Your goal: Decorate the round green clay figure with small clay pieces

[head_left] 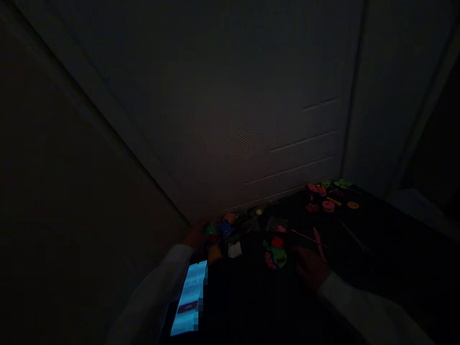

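Observation:
The scene is very dark. My left hand (196, 235) reaches forward to a cluster of small coloured pieces (224, 227), green, blue and orange, near the foot of the wall; its fingers are too dim to read. My right hand (309, 266) rests on the dark surface just right of a flat green and red shape (276, 253), fingers curled downward, and I cannot make out anything in them. A thin pink stick (311, 237) lies just beyond this hand. Both arms wear white sleeves.
A lit phone screen (190, 297) lies beside my left forearm. More small bright shapes (328, 199), pink, green and orange, are scattered at the back right of the dark surface. A pale panelled wall with a heart mark (248, 142) stands behind.

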Tool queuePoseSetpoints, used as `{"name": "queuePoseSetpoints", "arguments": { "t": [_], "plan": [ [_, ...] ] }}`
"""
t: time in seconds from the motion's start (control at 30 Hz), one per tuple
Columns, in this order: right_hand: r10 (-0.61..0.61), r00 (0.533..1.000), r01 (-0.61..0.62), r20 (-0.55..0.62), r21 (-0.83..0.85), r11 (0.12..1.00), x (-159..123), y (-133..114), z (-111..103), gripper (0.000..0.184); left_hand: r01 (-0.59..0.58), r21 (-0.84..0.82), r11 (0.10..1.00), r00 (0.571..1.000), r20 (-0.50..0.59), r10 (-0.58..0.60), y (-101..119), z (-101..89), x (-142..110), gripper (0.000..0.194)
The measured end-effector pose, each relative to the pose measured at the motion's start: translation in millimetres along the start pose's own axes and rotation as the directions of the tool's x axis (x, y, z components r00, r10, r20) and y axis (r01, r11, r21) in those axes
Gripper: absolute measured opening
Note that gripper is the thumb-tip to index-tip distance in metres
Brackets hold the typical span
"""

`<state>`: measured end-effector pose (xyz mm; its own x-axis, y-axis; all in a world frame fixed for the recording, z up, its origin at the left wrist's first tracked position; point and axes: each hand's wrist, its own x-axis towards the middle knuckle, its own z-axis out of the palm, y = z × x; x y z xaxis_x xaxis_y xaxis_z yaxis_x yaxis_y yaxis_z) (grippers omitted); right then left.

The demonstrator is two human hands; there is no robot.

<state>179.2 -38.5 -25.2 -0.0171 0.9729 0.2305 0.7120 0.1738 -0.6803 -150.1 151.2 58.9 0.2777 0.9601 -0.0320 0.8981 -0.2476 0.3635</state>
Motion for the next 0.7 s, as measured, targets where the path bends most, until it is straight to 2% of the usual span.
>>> {"name": "queuePoseSetpoints", "arguments": {
  "t": [0.07,0.17,0.23,0.3,0.47,0.53,0.7],
  "plan": [
    [-0.014,1.0,0.014,0.0,-0.011,1.0,-1,-1,-2,0.036,-0.006,0.022,1.0,1.0,-0.017,0.006,0,1.4,1,0.03],
    [-0.031,0.999,0.031,0.009,-0.024,0.999,-3,-1,-3,0.035,0.029,0.05,0.998,0.994,-0.104,-0.023,-5,-9.2,2,0.031],
    [-0.035,0.999,0.036,0.019,-0.032,0.999,-3,1,-2,0.034,0.069,0.053,0.996,0.981,-0.183,-0.058,-11,-19.6,3,0.039],
    [-0.036,0.999,0.037,0.025,-0.041,0.999,-3,2,-2,0.034,0.095,0.047,0.994,0.972,-0.218,-0.083,-16,-28.2,1,0.05],
    [-0.052,0.997,0.055,0.057,-0.056,0.997,-4,5,-2,0.033,0.201,0.063,0.977,0.938,-0.299,-0.174,-25,-37.4,-10,0.055],
    [-0.082,0.995,0.086,0.057,-0.076,0.993,-4,6,-3,0.032,0.264,0.074,0.962,0.917,-0.329,-0.226,-29,-39.4,-15,0.053],
    [-0.17,0.984,0.177,0.062,-0.131,0.976,-6,9,-3,0.029,0.405,0.074,0.911,0.865,-0.354,-0.356,-43,-40.7,-21,0.035]
  ]
}}
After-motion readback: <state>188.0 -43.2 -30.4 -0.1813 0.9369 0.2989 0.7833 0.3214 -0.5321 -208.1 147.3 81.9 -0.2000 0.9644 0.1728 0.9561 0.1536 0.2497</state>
